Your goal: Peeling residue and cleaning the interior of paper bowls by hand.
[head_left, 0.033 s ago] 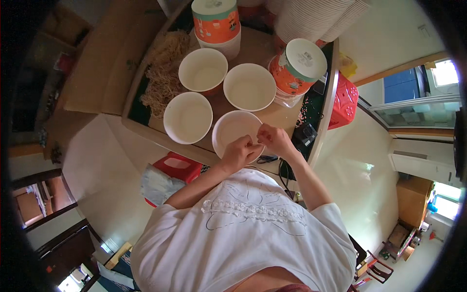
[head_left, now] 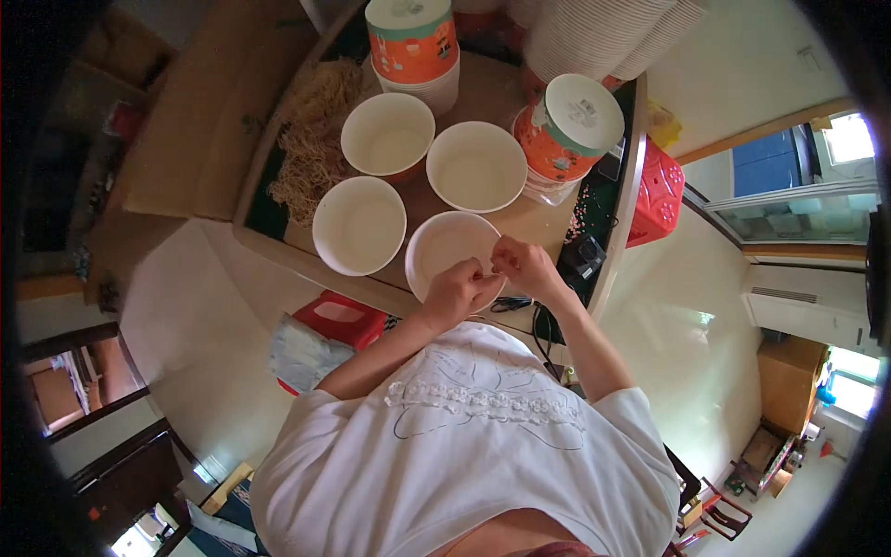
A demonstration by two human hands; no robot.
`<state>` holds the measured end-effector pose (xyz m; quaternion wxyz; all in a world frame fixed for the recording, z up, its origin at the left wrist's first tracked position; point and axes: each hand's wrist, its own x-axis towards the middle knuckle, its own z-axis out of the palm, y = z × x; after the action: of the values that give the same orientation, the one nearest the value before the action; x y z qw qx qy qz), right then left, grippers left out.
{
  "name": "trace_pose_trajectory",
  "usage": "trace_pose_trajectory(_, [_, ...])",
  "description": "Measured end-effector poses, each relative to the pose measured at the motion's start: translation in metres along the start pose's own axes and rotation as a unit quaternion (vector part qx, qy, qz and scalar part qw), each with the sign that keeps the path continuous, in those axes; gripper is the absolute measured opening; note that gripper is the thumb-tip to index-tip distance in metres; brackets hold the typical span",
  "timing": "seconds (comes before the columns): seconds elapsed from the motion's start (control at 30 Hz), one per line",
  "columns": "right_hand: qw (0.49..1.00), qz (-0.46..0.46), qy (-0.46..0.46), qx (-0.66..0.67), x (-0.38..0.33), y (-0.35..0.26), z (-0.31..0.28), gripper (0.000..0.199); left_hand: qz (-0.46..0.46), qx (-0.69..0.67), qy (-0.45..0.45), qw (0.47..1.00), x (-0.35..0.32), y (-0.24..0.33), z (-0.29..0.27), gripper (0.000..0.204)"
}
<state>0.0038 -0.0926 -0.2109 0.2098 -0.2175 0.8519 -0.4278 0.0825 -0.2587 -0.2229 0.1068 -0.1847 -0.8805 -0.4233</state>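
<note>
Round wooden table (head_left: 483, 88) — four open white bowls (head_left: 360, 226), lidded orange tubs (head_left: 566, 125), dry noodle heap (head_left: 311, 148)

You wore a white short-sleeved T-shirt (head_left: 483, 464), loose fit, sleeves ending above the elbows. Chest had a thin dark line drawing, curved strokes, plus a raised band of white lace or beaded trim (head_left: 483, 401) running across it. Forearms bare, no watch or bracelet visible. Left hand (head_left: 458, 290) and right hand (head_left: 526, 266) were bare, no gloves; rings too small to tell.
</note>
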Motion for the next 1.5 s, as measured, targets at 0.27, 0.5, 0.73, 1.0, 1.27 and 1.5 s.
trace_pose_trajectory(0.27, [1.0,0.014,-0.019,0.018,-0.011,-0.016,-0.003,0.008,0.078,0.252,0.01,0.965,0.002,0.0,0.009,0.026])
trace_pose_trajectory(0.5, [0.995,-0.01,0.086,0.054,-0.021,-0.004,0.007,0.004,0.028,0.249,-0.061,0.966,-0.003,0.001,0.016,0.017])
trace_pose_trajectory(0.73, [0.993,-0.02,0.097,0.061,-0.019,-0.006,0.009,0.004,-0.056,0.134,-0.005,0.989,0.006,0.002,0.016,0.008])
trace_pose_trajectory(1.0, [0.977,0.0,0.193,0.094,-0.033,0.0,0.033,0.009,-0.511,-0.511,-0.068,0.688,0.009,-0.026,0.013,0.011])
trace_pose_trajectory(1.27, [0.969,-0.045,0.237,0.048,-0.041,-0.004,0.046,0.02,-0.532,-0.611,-0.04,0.585,0.002,-0.036,0.014,0.011])
trace_pose_trajectory(1.5, [0.978,-0.048,0.189,0.072,-0.043,-0.003,0.036,0.02,-0.529,-0.549,-0.056,0.645,0.0,-0.034,0.011,0.01])
